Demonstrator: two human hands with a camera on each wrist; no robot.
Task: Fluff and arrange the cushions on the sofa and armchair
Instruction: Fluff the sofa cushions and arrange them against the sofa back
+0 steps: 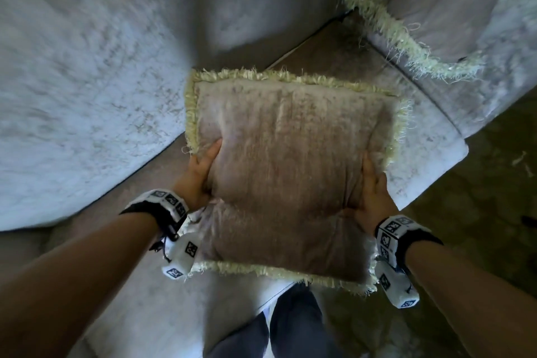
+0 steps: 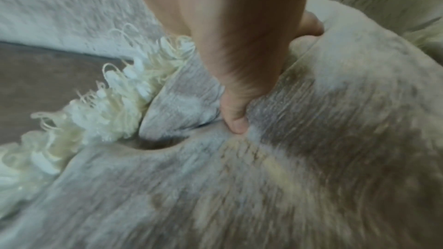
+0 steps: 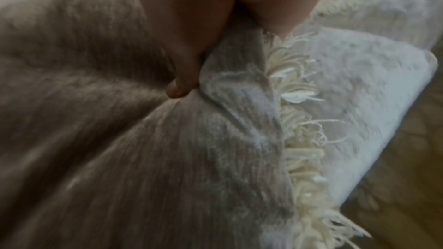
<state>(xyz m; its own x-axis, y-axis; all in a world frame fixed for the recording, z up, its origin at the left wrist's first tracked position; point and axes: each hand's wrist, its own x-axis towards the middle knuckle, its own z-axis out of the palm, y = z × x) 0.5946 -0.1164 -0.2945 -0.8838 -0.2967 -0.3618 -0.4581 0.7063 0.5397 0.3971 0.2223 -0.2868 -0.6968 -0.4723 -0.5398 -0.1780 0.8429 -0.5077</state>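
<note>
A square taupe velvet cushion (image 1: 290, 171) with a cream fringe is held in front of me above the sofa seat (image 1: 328, 46). My left hand (image 1: 200, 174) grips its left side, thumb dug into the fabric (image 2: 236, 124). My right hand (image 1: 373, 195) grips its right side the same way, its thumb (image 3: 179, 86) pressed into the cushion (image 3: 95, 139). A second fringed cushion (image 1: 436, 9) leans at the sofa's far right. The fingers under the held cushion (image 2: 311, 158) are hidden.
A big pale grey back cushion (image 1: 81, 90) fills the left. The pale seat cushion's corner (image 1: 430, 160) juts out on the right, with patterned dark floor (image 1: 479, 227) beyond. My dark-trousered legs (image 1: 290, 325) stand against the sofa front.
</note>
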